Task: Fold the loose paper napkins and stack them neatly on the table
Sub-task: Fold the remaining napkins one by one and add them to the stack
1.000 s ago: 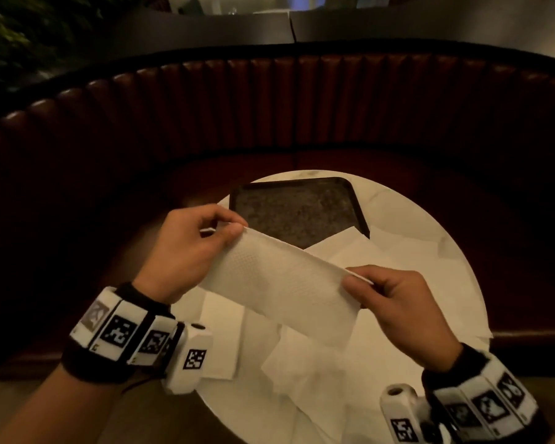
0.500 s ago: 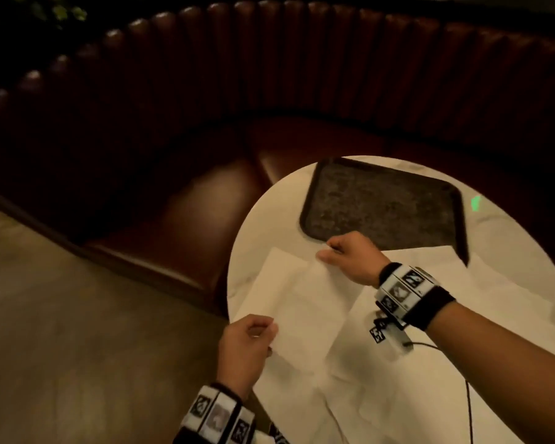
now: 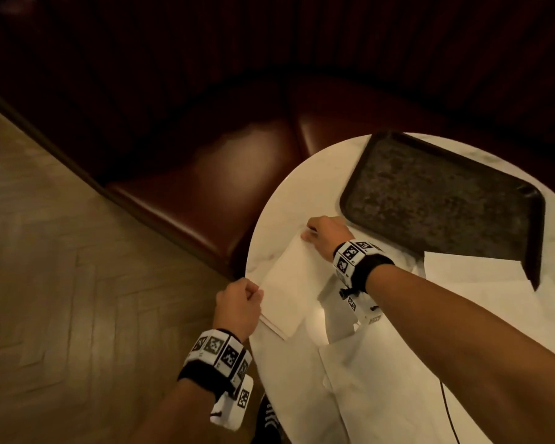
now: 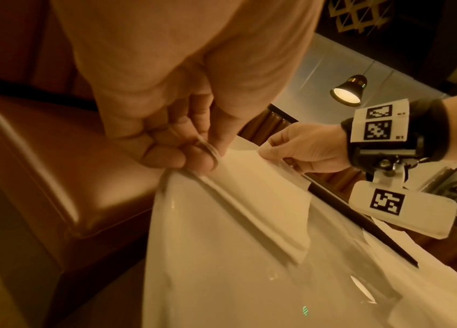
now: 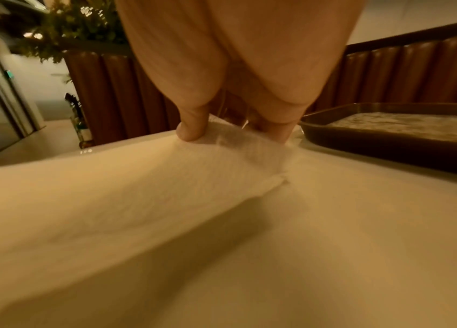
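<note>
Between your two hands a folded napkin (image 3: 289,283) stretches flat over the near-left part of the round desk (image 3: 279,200), seemingly on top of another folded piece whose edges show just under it. Your left hand (image 3: 237,304) has its fingers curled, thumb and fingertips pinching the napkin's near corner right at the desk's rim. Your right hand (image 3: 326,233) pinches the far corner, thumb on one side and fingers on the other, just short of the dark tray (image 3: 526,190) beyond it.

To the right of your right forearm, loose unfolded napkins (image 3: 375,379) lie spread and overlapping across the desk, one sheet (image 3: 471,270) reaching onto the tray's near corner.

This paper looks thin, soft and nearly weightless, so judge it as something that will sag, flutter and crumple instead of holding a shape. It probably tears if you pull the two corners hard against each other; keep only light tension. Corners and folded edges are the best places to hold, since the doubled layers there are stiffer and a pinch catches all plies together. The polished desk seems slick, so the napkin may slide when you let go; lower it with its edges lined up over the piece beneath, then press flat before releasing. Many sheets are yet to be folded.
</note>
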A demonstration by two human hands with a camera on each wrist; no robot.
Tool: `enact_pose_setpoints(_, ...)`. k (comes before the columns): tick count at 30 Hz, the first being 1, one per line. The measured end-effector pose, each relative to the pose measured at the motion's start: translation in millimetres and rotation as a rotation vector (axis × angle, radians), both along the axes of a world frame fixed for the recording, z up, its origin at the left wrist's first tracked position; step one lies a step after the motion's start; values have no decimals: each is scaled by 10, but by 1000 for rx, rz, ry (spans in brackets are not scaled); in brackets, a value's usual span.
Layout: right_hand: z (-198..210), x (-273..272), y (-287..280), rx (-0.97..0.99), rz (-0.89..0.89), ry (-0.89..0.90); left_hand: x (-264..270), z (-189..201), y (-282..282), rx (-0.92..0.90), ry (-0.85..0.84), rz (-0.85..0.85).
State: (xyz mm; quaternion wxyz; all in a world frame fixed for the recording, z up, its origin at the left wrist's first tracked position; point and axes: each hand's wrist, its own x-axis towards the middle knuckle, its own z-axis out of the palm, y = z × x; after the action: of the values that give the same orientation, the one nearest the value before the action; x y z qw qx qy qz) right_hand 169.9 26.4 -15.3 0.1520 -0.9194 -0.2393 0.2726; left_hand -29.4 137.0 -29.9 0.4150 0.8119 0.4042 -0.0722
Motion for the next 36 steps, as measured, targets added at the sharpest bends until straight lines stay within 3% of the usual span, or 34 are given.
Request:
enact_pose_setpoints(8,-124,-105,19,-43,68,-123,21,4,-35,78,82,-43)
enact_pose_setpoints(11,-18,-252,-45,-20,3,-198,14,-2,-38,74,100,-38)
enact_pose_setpoints(14,256,-610,-389,141,-135,-249,6,120,-60,118,82,-12)
enact_pose_setpoints(16,442,-1016,-825,205,-156,-183,14,300,-194,141,17,-4)
enact_pose_setpoints(18,573,-1489,-1387,232,-231,-46,43,488,-491,182,-91,-124)
enact_pose_setpoints(20,641,-1935,-2001,255,-437,54,104,599,-913,127,-190,-391)
enact_pose_setpoints(23,673,-2481,-2799,228,-738,54,287,604,-1566,-155,-73,-702)
enact_pose_setpoints(26,660,-2879,-3261,215,-921,17,546,499,-2058,-227,62,-760)
enact_pose_setpoints(31,518,-3230,-3404,239,-1154,38,925,363,-2396,-26,125,-796)
enact_pose_setpoints(36,447,-3257,-3163,319,-1163,72,826,291,-2363,61,186,-850)
